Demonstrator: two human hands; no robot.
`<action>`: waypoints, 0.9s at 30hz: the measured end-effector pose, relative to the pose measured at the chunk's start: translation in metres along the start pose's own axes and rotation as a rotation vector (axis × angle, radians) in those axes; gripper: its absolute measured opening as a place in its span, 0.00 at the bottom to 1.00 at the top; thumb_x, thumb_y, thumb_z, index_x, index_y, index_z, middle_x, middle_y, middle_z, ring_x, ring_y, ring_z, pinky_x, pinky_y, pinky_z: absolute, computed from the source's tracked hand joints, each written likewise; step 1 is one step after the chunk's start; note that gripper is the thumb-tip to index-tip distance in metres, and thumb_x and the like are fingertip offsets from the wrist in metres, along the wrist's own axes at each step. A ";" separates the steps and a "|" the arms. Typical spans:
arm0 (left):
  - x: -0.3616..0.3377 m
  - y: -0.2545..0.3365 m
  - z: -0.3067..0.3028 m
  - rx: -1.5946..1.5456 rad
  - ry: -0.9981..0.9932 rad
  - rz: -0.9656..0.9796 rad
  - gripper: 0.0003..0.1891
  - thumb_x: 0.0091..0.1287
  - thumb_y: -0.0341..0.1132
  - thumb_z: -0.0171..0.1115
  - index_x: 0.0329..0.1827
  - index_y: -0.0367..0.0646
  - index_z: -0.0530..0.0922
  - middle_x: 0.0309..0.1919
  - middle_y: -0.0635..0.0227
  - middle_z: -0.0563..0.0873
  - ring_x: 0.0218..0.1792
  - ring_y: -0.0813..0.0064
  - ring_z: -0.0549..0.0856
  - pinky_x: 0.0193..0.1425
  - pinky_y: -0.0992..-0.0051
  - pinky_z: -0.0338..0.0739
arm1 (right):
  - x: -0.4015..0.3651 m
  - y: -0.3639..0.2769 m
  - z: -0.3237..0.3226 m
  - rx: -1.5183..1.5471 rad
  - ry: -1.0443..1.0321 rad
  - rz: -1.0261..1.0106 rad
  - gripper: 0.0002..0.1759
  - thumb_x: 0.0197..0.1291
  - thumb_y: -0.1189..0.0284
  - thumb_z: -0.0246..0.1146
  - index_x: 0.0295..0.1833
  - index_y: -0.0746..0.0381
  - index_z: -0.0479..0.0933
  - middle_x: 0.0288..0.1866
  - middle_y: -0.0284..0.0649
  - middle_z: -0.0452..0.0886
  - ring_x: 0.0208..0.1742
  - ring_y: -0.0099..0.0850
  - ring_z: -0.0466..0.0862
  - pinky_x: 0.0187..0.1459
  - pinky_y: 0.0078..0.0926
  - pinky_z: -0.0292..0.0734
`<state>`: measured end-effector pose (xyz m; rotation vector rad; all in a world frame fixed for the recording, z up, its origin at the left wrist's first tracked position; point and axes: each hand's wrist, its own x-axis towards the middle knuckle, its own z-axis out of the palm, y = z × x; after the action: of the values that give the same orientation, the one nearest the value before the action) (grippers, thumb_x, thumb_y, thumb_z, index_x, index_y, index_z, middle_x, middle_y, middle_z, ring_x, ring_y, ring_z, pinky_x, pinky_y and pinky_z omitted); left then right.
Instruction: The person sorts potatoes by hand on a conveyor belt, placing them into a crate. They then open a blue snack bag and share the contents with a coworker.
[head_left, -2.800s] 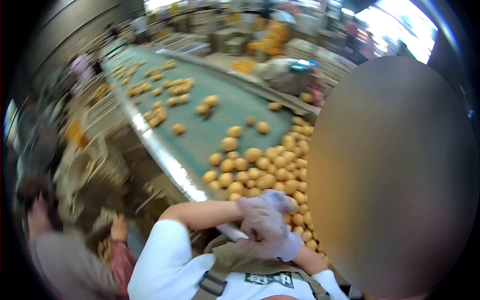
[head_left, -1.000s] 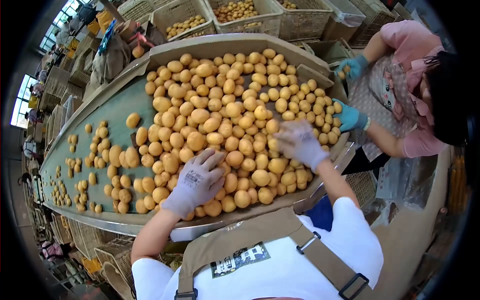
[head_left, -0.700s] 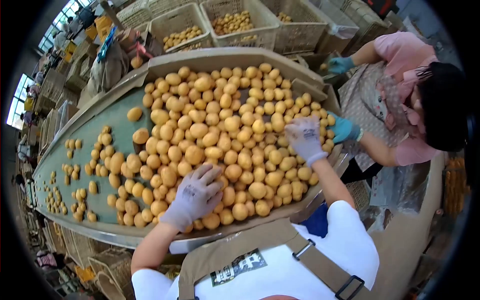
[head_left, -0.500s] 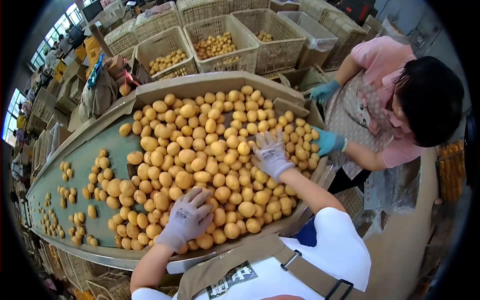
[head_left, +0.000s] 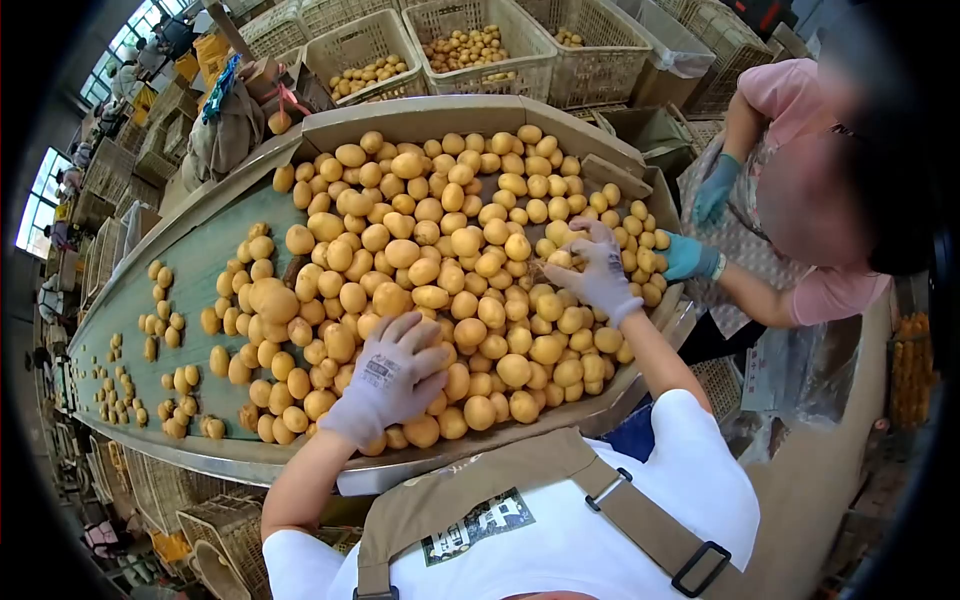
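Observation:
A broad heap of round yellow potatoes covers the near end of a green conveyor belt. My left hand, in a pale grey glove, rests on the near side of the heap, fingers spread over the potatoes. Farther right, my right hand wears a matching glove. Its fingers are curved and apart, thumb held away, with potatoes lying beneath and between them; no firm grip on one shows. A co-worker's blue-gloved hand touches the heap's right edge, close beside my right hand.
A raised cardboard-lined rim borders the heap. Behind it stand plastic crates, some holding potatoes. The co-worker in pink leans in from the right. A cloth bag hangs at the belt's far side.
The view has tilted, so the heap sits higher. My right hand has shifted right and its flat fingers have curled upward. My left hand stays almost in place. The co-worker's head has moved.

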<state>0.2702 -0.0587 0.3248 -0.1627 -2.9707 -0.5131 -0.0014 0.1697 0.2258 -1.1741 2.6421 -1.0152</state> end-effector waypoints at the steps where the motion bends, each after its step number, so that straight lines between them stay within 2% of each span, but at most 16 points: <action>1: 0.007 0.002 -0.004 0.005 0.020 -0.007 0.18 0.58 0.36 0.72 0.53 0.49 0.85 0.59 0.61 0.83 0.66 0.52 0.78 0.69 0.55 0.73 | -0.006 -0.008 -0.007 0.150 0.028 0.014 0.26 0.46 0.53 0.79 0.44 0.62 0.85 0.66 0.43 0.73 0.72 0.44 0.68 0.74 0.45 0.61; 2: 0.018 0.008 -0.010 -0.031 0.026 -0.001 0.20 0.59 0.36 0.72 0.55 0.48 0.84 0.58 0.61 0.83 0.65 0.52 0.78 0.70 0.54 0.72 | -0.012 -0.020 -0.012 0.238 0.062 -0.042 0.26 0.48 0.57 0.80 0.47 0.62 0.84 0.64 0.44 0.76 0.70 0.44 0.72 0.71 0.42 0.67; 5: 0.044 0.020 -0.017 -0.107 0.076 0.045 0.24 0.61 0.36 0.72 0.62 0.43 0.80 0.56 0.60 0.85 0.61 0.53 0.81 0.67 0.59 0.76 | -0.023 -0.049 -0.021 0.573 0.088 0.022 0.26 0.51 0.58 0.78 0.50 0.62 0.83 0.61 0.45 0.80 0.69 0.43 0.75 0.71 0.43 0.67; 7: 0.052 0.030 -0.021 -0.532 -0.050 -0.106 0.37 0.66 0.37 0.70 0.78 0.44 0.67 0.61 0.54 0.83 0.62 0.50 0.81 0.66 0.61 0.77 | -0.030 -0.065 -0.024 0.467 0.098 -0.144 0.25 0.51 0.61 0.78 0.52 0.61 0.82 0.58 0.44 0.82 0.64 0.43 0.79 0.67 0.41 0.72; 9: 0.059 0.043 -0.018 -0.970 -0.133 -0.341 0.39 0.68 0.40 0.69 0.81 0.45 0.63 0.64 0.51 0.80 0.63 0.47 0.79 0.68 0.60 0.75 | -0.038 -0.082 -0.030 0.312 0.042 -0.332 0.26 0.50 0.61 0.79 0.52 0.61 0.82 0.58 0.44 0.82 0.62 0.43 0.79 0.66 0.40 0.73; 10: 0.057 0.042 -0.012 -0.745 -0.127 -0.255 0.38 0.67 0.41 0.69 0.80 0.45 0.65 0.64 0.53 0.80 0.64 0.47 0.78 0.69 0.59 0.74 | -0.039 -0.086 -0.032 0.259 0.059 -0.390 0.27 0.49 0.62 0.79 0.53 0.60 0.82 0.58 0.43 0.82 0.62 0.45 0.79 0.65 0.40 0.72; 12: 0.051 0.033 0.000 -0.295 -0.114 -0.075 0.36 0.66 0.43 0.68 0.77 0.46 0.68 0.64 0.55 0.80 0.65 0.47 0.77 0.71 0.56 0.71 | -0.035 -0.063 -0.028 0.294 0.171 -0.205 0.27 0.50 0.61 0.78 0.54 0.60 0.82 0.58 0.43 0.82 0.62 0.46 0.79 0.66 0.41 0.72; 15: 0.034 0.016 -0.001 0.065 -0.264 -0.019 0.32 0.63 0.46 0.68 0.71 0.48 0.75 0.62 0.60 0.82 0.66 0.52 0.76 0.72 0.54 0.68 | -0.030 -0.017 -0.030 -0.076 0.089 -0.065 0.23 0.56 0.65 0.72 0.56 0.61 0.81 0.59 0.45 0.83 0.60 0.46 0.81 0.62 0.43 0.75; 16: 0.027 0.009 0.003 0.067 -0.260 -0.029 0.27 0.61 0.45 0.68 0.65 0.49 0.79 0.60 0.63 0.82 0.66 0.57 0.76 0.72 0.56 0.67 | -0.027 -0.010 -0.026 -0.112 0.023 -0.048 0.22 0.58 0.65 0.70 0.57 0.61 0.81 0.59 0.45 0.83 0.59 0.46 0.82 0.62 0.43 0.76; 19: 0.028 0.011 0.002 0.053 -0.263 -0.059 0.26 0.63 0.44 0.68 0.64 0.48 0.80 0.58 0.64 0.84 0.65 0.58 0.77 0.68 0.56 0.69 | -0.001 -0.012 -0.008 -0.005 -0.239 0.085 0.20 0.65 0.62 0.63 0.58 0.60 0.81 0.61 0.46 0.83 0.62 0.46 0.82 0.62 0.42 0.76; 20: 0.029 0.012 0.004 0.025 -0.268 -0.085 0.26 0.63 0.45 0.68 0.64 0.48 0.80 0.58 0.64 0.84 0.64 0.58 0.77 0.67 0.57 0.69 | 0.015 -0.022 0.001 0.016 -0.378 0.155 0.21 0.67 0.59 0.59 0.59 0.57 0.81 0.62 0.45 0.82 0.63 0.46 0.81 0.63 0.42 0.76; 21: 0.029 0.011 0.003 0.030 -0.265 -0.080 0.26 0.63 0.45 0.68 0.64 0.48 0.80 0.58 0.64 0.84 0.65 0.57 0.77 0.68 0.57 0.69 | 0.026 -0.016 0.018 -0.097 -0.568 0.107 0.22 0.68 0.58 0.58 0.59 0.60 0.80 0.63 0.48 0.82 0.63 0.47 0.81 0.63 0.43 0.76; 23: 0.024 0.008 0.003 0.061 -0.229 -0.063 0.26 0.63 0.45 0.68 0.64 0.47 0.80 0.58 0.64 0.84 0.65 0.57 0.77 0.69 0.56 0.69 | 0.040 -0.028 0.032 -0.385 -0.698 0.129 0.22 0.70 0.57 0.57 0.57 0.63 0.80 0.60 0.52 0.83 0.60 0.47 0.83 0.61 0.43 0.76; 25: 0.021 0.005 0.001 0.035 -0.203 -0.059 0.26 0.64 0.46 0.68 0.64 0.47 0.81 0.59 0.63 0.84 0.66 0.56 0.77 0.72 0.54 0.68 | 0.047 -0.027 0.028 -0.232 -0.862 0.272 0.25 0.69 0.53 0.60 0.60 0.61 0.78 0.58 0.54 0.83 0.62 0.49 0.82 0.62 0.42 0.76; 26: 0.018 0.003 0.001 0.037 -0.197 -0.060 0.25 0.64 0.46 0.68 0.63 0.47 0.81 0.59 0.63 0.84 0.66 0.56 0.77 0.71 0.54 0.68 | 0.045 -0.022 0.023 -0.177 -0.843 0.252 0.25 0.69 0.53 0.62 0.56 0.64 0.79 0.52 0.52 0.84 0.55 0.44 0.84 0.58 0.39 0.78; 27: 0.018 0.003 0.000 0.033 -0.187 -0.063 0.25 0.64 0.46 0.68 0.63 0.47 0.81 0.60 0.62 0.83 0.66 0.56 0.77 0.71 0.54 0.69 | 0.041 -0.026 0.012 -0.054 -0.822 0.320 0.20 0.69 0.60 0.65 0.53 0.67 0.81 0.42 0.45 0.85 0.41 0.34 0.85 0.44 0.32 0.80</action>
<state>0.2525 -0.0545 0.3282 -0.1198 -3.1737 -0.4803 -0.0103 0.1223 0.2396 -0.8661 2.0853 -0.2974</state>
